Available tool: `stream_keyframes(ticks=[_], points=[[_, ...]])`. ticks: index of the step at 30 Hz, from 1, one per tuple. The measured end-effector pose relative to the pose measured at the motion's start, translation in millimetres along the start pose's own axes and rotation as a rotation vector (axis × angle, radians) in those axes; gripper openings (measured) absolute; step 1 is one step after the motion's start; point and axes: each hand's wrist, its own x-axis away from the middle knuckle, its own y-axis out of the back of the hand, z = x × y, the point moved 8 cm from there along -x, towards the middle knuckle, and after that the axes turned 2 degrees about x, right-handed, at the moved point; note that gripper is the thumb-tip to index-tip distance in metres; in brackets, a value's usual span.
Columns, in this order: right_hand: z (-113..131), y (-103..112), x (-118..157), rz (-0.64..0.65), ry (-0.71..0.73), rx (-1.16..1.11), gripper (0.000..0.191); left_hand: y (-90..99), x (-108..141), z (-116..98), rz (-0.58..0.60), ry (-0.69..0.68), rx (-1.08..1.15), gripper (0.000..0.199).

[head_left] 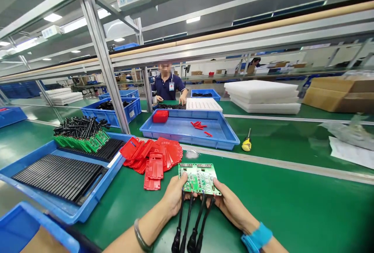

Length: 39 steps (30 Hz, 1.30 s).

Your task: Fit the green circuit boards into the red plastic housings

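Note:
A green circuit board (198, 179) is held between my two hands above the green bench. My left hand (174, 194) grips its left edge, thumb on top and fingers underneath. On the board's right edge, my right hand (229, 202) has the same kind of grip. Several black cables (191, 222) run from the board's near edge down toward me, ending in thick connectors. Left of the board, red plastic covers (154, 165) lie in a loose, overlapping pile on the bench.
A blue tray (84, 214) at left holds black slotted racks and cabled boards (83, 134). Beyond the board stands a shallow blue tray (189, 139) with red parts, and a yellow screwdriver (247, 144). White foam sheets (263, 97) are stacked farther back. Across the bench, a person (168, 85) works.

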Motion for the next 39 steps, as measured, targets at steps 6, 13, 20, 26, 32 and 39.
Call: stream_keyframes(ticks=[6, 13, 20, 26, 32, 39], points=[[0.7, 2.4, 1.1, -0.005, 0.012, 0.008, 0.049, -5.3, 1.4, -3.2, 0.013, -0.017, -0.041, 0.057], [-6.7, 8.1, -0.2, -0.031, -0.015, -0.042, 0.051, -8.4, 1.2, -5.6, 0.040, -0.060, -0.054, 0.059], [-13.4, -11.5, 3.5, -0.061, -0.111, -0.271, 0.048, -18.4, 1.9, 0.2, 0.040, -0.009, 0.065, 0.059], [-33.1, 3.8, 5.2, -0.203, -0.314, -0.406, 0.040, -9.5, 31.8, -60.4, 0.227, 0.025, -0.335, 0.045], [-30.0, 13.4, 11.0, -0.201, -0.391, -0.560, 0.038, 110.0, 88.9, -151.3, -0.314, -0.200, -1.187, 0.032], [-27.6, 17.3, 13.8, -0.413, -0.365, -0.898, 0.025, 114.8, 80.9, -147.3, -0.606, -0.338, -1.613, 0.037]])
